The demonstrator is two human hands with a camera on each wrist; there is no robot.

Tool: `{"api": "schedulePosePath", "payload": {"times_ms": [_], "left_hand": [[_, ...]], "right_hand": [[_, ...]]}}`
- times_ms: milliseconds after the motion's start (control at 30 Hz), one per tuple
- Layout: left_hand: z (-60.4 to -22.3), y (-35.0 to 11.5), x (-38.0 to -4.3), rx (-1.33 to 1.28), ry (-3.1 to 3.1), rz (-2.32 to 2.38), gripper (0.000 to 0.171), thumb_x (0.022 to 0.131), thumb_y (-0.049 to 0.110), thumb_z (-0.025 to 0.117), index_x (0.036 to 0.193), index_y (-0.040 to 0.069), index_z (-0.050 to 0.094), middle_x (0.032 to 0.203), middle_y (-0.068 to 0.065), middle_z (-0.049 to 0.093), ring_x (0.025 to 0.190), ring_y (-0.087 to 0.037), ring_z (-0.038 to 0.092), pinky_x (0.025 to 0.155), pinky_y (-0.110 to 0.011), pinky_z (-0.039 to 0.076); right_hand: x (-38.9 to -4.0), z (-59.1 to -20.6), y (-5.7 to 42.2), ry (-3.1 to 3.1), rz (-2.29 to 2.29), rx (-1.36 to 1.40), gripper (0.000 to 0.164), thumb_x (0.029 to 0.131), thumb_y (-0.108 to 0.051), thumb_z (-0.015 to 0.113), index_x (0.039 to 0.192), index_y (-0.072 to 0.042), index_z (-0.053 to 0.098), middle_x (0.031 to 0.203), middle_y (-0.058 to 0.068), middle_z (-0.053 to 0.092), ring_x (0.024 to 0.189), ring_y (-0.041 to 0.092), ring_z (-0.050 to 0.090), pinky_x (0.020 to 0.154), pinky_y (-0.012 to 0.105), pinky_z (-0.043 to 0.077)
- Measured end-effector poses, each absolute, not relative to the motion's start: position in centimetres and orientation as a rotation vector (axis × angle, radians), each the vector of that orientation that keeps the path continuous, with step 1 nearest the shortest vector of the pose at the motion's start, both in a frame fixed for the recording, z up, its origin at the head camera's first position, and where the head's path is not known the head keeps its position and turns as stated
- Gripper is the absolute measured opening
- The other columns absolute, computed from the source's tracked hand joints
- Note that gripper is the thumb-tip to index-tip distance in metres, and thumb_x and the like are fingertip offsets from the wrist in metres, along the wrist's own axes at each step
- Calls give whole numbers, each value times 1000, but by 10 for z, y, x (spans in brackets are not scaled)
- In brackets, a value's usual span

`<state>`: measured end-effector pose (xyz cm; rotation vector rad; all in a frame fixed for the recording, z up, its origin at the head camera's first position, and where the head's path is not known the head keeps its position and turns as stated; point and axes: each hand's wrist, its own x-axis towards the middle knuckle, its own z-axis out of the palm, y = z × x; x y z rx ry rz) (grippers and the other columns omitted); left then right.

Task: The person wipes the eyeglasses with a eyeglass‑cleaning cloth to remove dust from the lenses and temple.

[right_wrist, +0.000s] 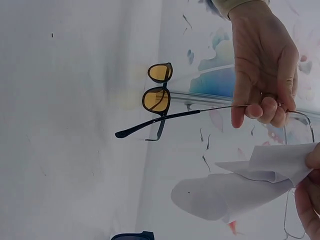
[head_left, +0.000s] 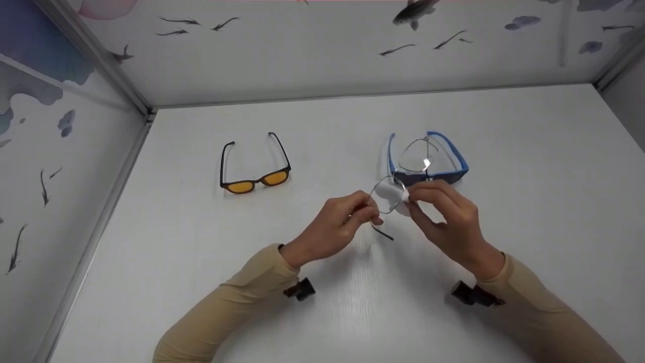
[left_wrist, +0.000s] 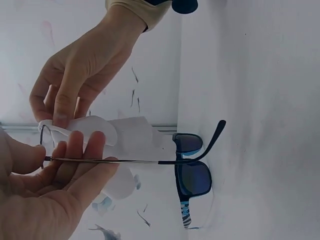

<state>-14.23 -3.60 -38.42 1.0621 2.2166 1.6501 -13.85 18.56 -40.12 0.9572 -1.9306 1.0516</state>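
My left hand [head_left: 337, 224] holds thin metal-rimmed eyeglasses [head_left: 415, 157] above the table, pinching them near one hinge. The glasses' temple [left_wrist: 100, 160], dark at its tip, lies along the fingers in the left wrist view. Between thumb and fingers, my right hand [head_left: 450, 222] pinches a white wiping cloth [head_left: 389, 193] at the rim of the lens nearer the left hand. In the right wrist view the cloth [right_wrist: 270, 167] hangs folded over part of the glasses and hides it. Behind the held glasses, blue-framed sunglasses [head_left: 459, 157] rest on the table, partly covered from the head camera.
Black-framed glasses with orange lenses [head_left: 241, 187] lie at the left on the white table [head_left: 176, 262], temples spread towards the back. Printed panels [head_left: 302, 55] stand along the table's back and left edges.
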Motion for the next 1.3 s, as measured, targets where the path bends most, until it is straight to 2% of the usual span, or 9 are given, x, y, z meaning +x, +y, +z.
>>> {"api": "schedulePosePath", "payload": {"times_ms": [133, 267, 400, 567, 767, 1000, 1167, 1300], "left_hand": [[-384, -39, -142, 1026, 2182, 1621, 12, 101, 2, 46, 100, -6, 55, 96, -18, 64, 94, -22, 66, 86, -24, 50], [-382, -42, -142, 982, 2214, 1548, 11, 100, 1, 48, 100, -6, 57, 96, -18, 66, 89, -22, 68, 81, -23, 52], [-382, -42, -142, 860, 2168, 1556, 12, 100, 1, 47, 97, -4, 57, 92, -15, 67, 83, -21, 69, 77, -26, 54], [-388, -38, -141, 715, 2028, 1649, 17, 99, -1, 39, 92, -5, 54, 85, -16, 66, 83, -35, 68, 74, -33, 56], [-396, -30, -138, 698, 2077, 1584, 21, 99, 0, 35, 89, -4, 54, 78, -14, 65, 76, -33, 68, 68, -35, 57], [-399, -28, -135, 675, 2160, 1527, 25, 98, 1, 34, 91, -6, 57, 68, -12, 61, 71, -36, 68, 64, -41, 56], [-403, -27, -136, 671, 2188, 1501, 26, 99, 1, 34, 87, -6, 56, 65, -9, 60, 67, -32, 67, 61, -33, 55], [-405, -26, -136, 660, 2191, 1517, 30, 100, 3, 32, 83, -5, 55, 62, -6, 58, 61, -26, 66, 58, -27, 53]], "right_hand": [[-142, -401, 184, -1903, 982, 1007, 13, 94, -10, 63, 93, 2, 65, 92, 15, 64, 79, 29, 63, 88, 19, 46], [-144, -402, 185, -1911, 879, 1047, 5, 90, -4, 66, 93, 0, 67, 91, 15, 66, 77, 29, 60, 85, 21, 47], [-145, -401, 185, -1922, 802, 1065, 9, 93, -8, 63, 91, 0, 67, 89, 14, 66, 75, 29, 59, 72, 30, 49], [-146, -399, 179, -1877, 766, 1078, 18, 97, -11, 57, 88, 1, 67, 86, 13, 65, 72, 29, 59, 62, 37, 48], [-146, -396, 170, -1840, 754, 1063, 16, 97, -10, 58, 89, 1, 67, 85, 13, 65, 71, 27, 60, 61, 37, 47], [-144, -393, 168, -1887, 701, 1075, 16, 98, -9, 56, 92, -1, 68, 86, 12, 66, 74, 27, 63, 62, 39, 49], [-144, -397, 169, -1953, 651, 1087, 16, 98, -6, 54, 93, 0, 68, 90, 14, 66, 77, 28, 63, 65, 40, 51], [-144, -403, 162, -1935, 548, 1012, 14, 97, -4, 55, 92, -1, 69, 89, 13, 66, 77, 30, 63, 67, 43, 47]]}}
